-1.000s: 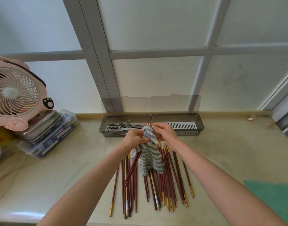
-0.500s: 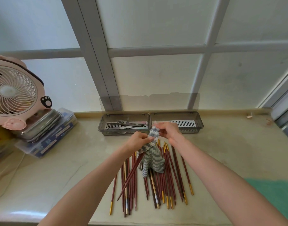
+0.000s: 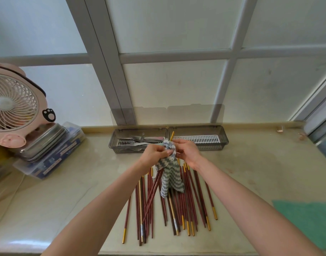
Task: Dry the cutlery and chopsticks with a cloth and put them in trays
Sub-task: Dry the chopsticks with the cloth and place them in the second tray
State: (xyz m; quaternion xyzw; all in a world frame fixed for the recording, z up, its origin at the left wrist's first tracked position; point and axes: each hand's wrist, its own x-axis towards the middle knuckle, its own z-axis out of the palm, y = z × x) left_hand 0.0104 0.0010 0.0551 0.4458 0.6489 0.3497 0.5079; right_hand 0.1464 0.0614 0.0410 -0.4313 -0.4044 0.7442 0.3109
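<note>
Cloth pinched by left hand and right hand round chopsticks, gold tip jutting beyond the grip, shafts trailing beneath, presumably for wiping lengthwise.

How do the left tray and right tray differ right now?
The left tray holds forks and other cutlery; the right tray shows only its white slotted insert. The left tray's insert is mostly covered; the right tray's lies bare. Both are grey, translucent, side by side, lids raised.
</note>
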